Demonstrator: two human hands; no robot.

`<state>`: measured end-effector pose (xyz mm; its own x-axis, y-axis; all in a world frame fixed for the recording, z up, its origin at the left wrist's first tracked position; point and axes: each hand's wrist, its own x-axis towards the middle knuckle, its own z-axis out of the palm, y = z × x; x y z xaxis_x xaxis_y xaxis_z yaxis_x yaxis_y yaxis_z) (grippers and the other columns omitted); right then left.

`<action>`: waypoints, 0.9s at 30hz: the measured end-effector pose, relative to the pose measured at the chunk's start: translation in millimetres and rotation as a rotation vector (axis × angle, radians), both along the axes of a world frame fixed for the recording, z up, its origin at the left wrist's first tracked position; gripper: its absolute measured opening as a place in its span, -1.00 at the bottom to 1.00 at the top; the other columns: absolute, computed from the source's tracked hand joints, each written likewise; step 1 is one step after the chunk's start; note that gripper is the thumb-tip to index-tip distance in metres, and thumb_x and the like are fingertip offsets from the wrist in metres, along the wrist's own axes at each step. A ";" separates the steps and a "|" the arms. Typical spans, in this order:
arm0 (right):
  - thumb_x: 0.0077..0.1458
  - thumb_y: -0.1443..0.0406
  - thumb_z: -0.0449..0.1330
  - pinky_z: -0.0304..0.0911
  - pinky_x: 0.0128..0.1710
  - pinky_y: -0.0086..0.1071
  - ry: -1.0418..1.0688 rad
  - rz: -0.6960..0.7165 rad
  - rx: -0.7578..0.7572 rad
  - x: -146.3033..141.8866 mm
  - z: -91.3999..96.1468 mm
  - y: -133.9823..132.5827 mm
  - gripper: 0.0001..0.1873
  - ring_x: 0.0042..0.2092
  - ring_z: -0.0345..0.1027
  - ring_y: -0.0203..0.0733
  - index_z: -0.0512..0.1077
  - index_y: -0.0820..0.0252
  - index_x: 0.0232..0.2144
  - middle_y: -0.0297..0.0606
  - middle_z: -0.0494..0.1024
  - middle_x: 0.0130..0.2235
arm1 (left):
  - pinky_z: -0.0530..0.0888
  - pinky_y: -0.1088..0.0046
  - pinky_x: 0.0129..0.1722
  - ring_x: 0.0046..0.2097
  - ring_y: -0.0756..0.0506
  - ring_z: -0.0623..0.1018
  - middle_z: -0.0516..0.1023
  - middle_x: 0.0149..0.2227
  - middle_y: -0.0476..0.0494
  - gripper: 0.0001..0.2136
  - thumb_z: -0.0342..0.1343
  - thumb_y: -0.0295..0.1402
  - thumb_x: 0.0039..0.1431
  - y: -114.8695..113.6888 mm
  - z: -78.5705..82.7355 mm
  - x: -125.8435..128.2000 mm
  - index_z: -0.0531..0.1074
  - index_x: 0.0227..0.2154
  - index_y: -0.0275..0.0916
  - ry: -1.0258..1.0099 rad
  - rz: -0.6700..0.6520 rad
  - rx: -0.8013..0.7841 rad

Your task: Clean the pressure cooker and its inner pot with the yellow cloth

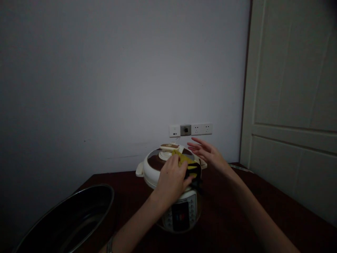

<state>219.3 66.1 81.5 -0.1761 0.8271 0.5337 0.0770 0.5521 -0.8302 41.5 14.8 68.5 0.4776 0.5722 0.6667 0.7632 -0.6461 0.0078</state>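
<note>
A white and brown electric pressure cooker (158, 165) stands on a dark wooden table (226, 214), its control panel facing me. My left hand (171, 181) lies on the lid, fingers closed on a yellow cloth (184, 160) with a dark part hanging over the cooker's right side. My right hand (207, 153) hovers just right of the lid with its fingers stretched out and apart, holding nothing. The lid's knob (168, 147) shows behind the cloth.
A large dark metal basin (71, 221) sits at the table's left front. A row of wall sockets (191, 129) is on the pale wall behind the cooker. A white door (292, 105) stands at the right.
</note>
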 end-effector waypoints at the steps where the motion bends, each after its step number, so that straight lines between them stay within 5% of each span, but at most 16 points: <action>1: -0.03 0.25 0.06 0.15 0.11 -0.12 -0.013 -0.117 0.073 6.1 -5.4 4.5 -0.35 0.10 0.27 -0.08 0.14 0.23 0.16 -0.02 0.33 0.12 | 0.40 0.13 -0.09 -0.06 -0.24 0.41 0.39 -0.13 -0.26 -0.78 0.10 -0.31 0.05 -2.1 0.7 -3.4 0.33 -0.22 -0.23 -0.025 -0.025 -0.037; 4: 0.01 0.21 0.04 0.05 0.16 -0.08 -0.123 -0.422 0.212 21.2 -25.2 18.9 -0.41 0.15 0.19 -0.05 0.21 0.23 0.12 -0.05 0.29 0.15 | 0.44 0.23 -0.15 -0.12 -0.17 0.47 0.44 -0.15 -0.20 -0.75 0.01 -0.47 0.02 -12.3 2.3 -22.5 0.30 -0.18 -0.20 -0.103 -0.073 -0.179; 7: 0.06 0.11 0.01 -0.03 0.19 -0.08 -0.284 -0.524 0.175 26.3 -44.5 29.4 -0.34 0.20 0.09 -0.02 0.15 0.33 0.16 0.03 0.21 0.19 | 0.43 0.23 -0.10 -0.03 -0.20 0.45 0.43 -0.03 -0.23 -0.56 -0.07 -0.57 -0.04 -20.5 -0.6 -49.2 0.29 -0.05 -0.16 -0.129 0.042 -0.245; 10: 0.10 -0.02 -0.09 -0.11 0.23 -0.11 -0.375 -0.510 0.058 21.7 -58.3 34.5 -0.23 0.23 0.01 0.01 0.11 0.47 0.17 0.12 0.16 0.20 | 0.29 0.17 0.09 0.16 -0.21 0.30 0.27 0.17 -0.23 -0.42 -0.12 -0.57 -0.03 -15.8 -8.6 -76.2 0.17 0.13 -0.14 -0.178 0.160 -0.272; 14: 0.13 -0.09 -0.19 -0.13 0.22 -0.08 -0.397 -0.461 -0.030 14.4 -67.7 38.9 -0.16 0.23 0.01 0.03 0.11 0.54 0.16 0.18 0.15 0.19 | 0.05 0.16 0.23 0.26 -0.19 0.10 0.11 0.24 -0.32 -0.46 -0.07 -0.37 0.09 1.0 -11.8 -101.3 0.11 0.17 -0.32 -0.342 0.119 -0.402; 17: 0.13 -0.10 -0.21 -0.08 0.20 -0.08 -0.406 -0.486 -0.038 16.1 -70.1 43.8 -0.15 0.21 0.06 0.06 0.12 0.57 0.16 0.22 0.18 0.17 | 0.05 0.21 0.23 0.24 -0.19 0.16 0.17 0.22 -0.33 -0.48 -0.06 -0.22 0.11 9.3 -4.7 -107.9 0.16 0.14 -0.32 -0.413 0.071 -0.520; 22: 0.13 -0.08 -0.19 0.07 0.12 -0.09 -0.362 -0.449 0.011 26.4 -67.5 48.0 -0.32 0.11 0.24 0.06 0.37 0.29 -0.02 0.03 0.39 0.06 | 0.17 0.24 0.17 0.15 -0.20 0.33 0.36 0.09 -0.33 -0.55 0.00 -0.18 0.08 31.8 1.7 -110.9 0.29 0.01 -0.29 -0.476 0.038 -0.509; 27: 0.09 -0.09 -0.15 0.13 0.08 -0.15 -0.292 -0.382 0.022 34.9 -61.2 47.6 -0.38 -0.02 0.36 0.05 0.49 0.23 -0.24 -0.10 0.52 -0.07 | 0.22 0.26 0.13 0.08 -0.19 0.40 0.42 0.03 -0.34 -0.59 0.00 -0.22 0.06 69.7 2.2 -120.7 0.32 -0.05 -0.32 -0.629 0.140 -0.596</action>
